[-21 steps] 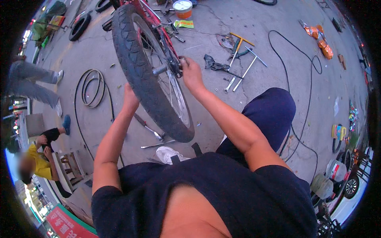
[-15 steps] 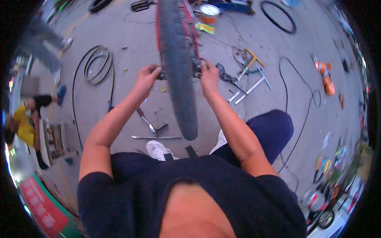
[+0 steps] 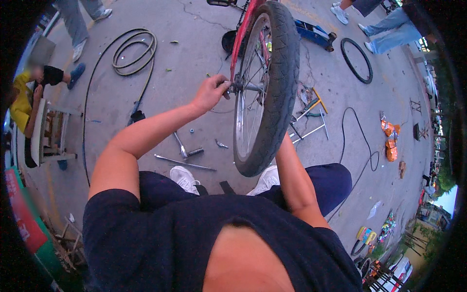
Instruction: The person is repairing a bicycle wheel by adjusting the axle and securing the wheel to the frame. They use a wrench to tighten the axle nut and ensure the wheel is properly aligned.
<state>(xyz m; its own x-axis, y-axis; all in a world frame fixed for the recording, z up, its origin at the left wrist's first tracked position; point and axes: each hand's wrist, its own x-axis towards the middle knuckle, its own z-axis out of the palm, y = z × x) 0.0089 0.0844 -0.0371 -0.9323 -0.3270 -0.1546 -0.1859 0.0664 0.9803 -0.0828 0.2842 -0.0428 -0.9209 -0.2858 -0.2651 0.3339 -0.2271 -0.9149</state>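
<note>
A bicycle wheel [image 3: 286, 73] with a worn black tyre and wire spokes stands tilted in front of me, set in a red bicycle frame [image 3: 242, 39]. At its hub, my left hand [image 3: 212, 94] is closed, thumb and fingertips pinching the axle end [image 3: 237, 86] beside the frame. Any nut under those fingertips is too small to make out. My right forearm [image 3: 293, 168] reaches up behind the tyre on the other side. The tyre hides my right hand, so its fingers do not show.
On the ground lie a ratchet wrench [image 3: 183, 151], a long metal bar [image 3: 185, 162], T-handle wrenches [image 3: 318, 101] and a coiled hose [image 3: 118, 61]. A loose tyre [image 3: 357, 61] and a blue floor jack [image 3: 311, 33] are farther off. A person in yellow [image 3: 20, 104] sits at left; others stand beyond.
The wheel has tilted and turned, so its spokes and left side now show. My left hand has moved right with the hub; my right hand has passed out of sight behind the tyre.
</note>
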